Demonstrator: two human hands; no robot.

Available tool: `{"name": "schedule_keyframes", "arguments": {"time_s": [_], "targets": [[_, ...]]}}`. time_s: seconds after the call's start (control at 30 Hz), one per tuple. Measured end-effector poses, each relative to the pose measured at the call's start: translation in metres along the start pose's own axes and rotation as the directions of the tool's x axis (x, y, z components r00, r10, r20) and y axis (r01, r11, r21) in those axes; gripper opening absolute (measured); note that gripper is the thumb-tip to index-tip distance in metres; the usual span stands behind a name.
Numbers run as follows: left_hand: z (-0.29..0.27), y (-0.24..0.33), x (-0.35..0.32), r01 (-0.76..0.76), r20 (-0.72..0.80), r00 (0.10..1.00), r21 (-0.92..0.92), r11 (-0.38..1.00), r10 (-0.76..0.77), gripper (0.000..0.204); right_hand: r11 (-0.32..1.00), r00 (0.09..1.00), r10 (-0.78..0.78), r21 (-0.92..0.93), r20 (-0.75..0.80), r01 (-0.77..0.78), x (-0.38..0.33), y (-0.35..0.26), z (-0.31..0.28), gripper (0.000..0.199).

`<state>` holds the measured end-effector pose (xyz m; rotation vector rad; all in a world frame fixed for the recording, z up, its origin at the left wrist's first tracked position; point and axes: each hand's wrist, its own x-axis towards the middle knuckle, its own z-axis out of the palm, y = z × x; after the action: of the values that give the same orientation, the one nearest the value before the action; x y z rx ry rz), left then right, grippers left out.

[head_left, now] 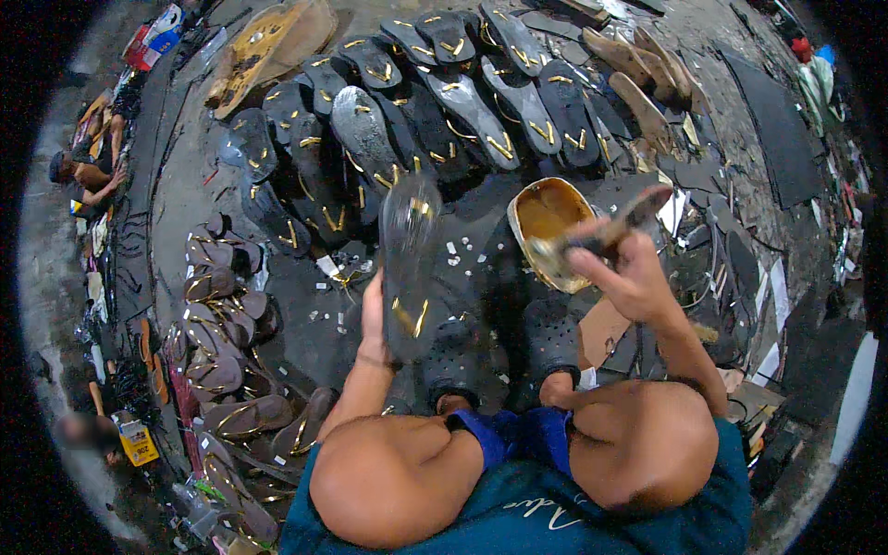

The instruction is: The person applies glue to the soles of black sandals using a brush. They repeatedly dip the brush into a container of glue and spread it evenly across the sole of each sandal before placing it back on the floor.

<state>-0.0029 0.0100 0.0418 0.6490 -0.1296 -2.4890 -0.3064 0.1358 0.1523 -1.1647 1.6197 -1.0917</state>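
Left hand (374, 319) raised — gripping sole (410, 264).

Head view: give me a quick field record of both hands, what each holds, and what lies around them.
left hand: holds a dark sandal sole with gold straps, tilted up
right hand: grips a brush, blurred
glue tin: open, just under the brush
ahead: rows of dark soles laid overlapping
person's left: stacked brown sandals
feet: dark clogs

The dark floor (305, 333) bears rows of black soles (435, 111), a glue tin (548, 222) and paper scraps (458, 254).
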Motion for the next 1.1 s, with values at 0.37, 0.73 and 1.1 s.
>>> {"name": "schedule_keyframes", "arguments": {"time_s": [0.37,0.73,1.1], "targets": [[0.078,-0.006,0.026,-0.262,0.144,0.960,0.153,0.953,0.241,0.049,0.642,0.665,-0.745,-0.210,0.056,0.737,0.052,-0.011,0.093,0.037],[0.063,0.019,0.054,-0.238,0.139,0.950,-0.247,0.939,0.278,0.051,0.698,0.679,-0.685,-0.027,0.262,0.715,0.016,-0.010,0.099,0.048],[0.091,-0.027,0.033,-0.237,-0.141,0.950,0.260,0.936,0.280,0.039,0.478,0.560,-0.815,-0.374,0.148,0.795,0.075,-0.036,0.075,0.040]]}}
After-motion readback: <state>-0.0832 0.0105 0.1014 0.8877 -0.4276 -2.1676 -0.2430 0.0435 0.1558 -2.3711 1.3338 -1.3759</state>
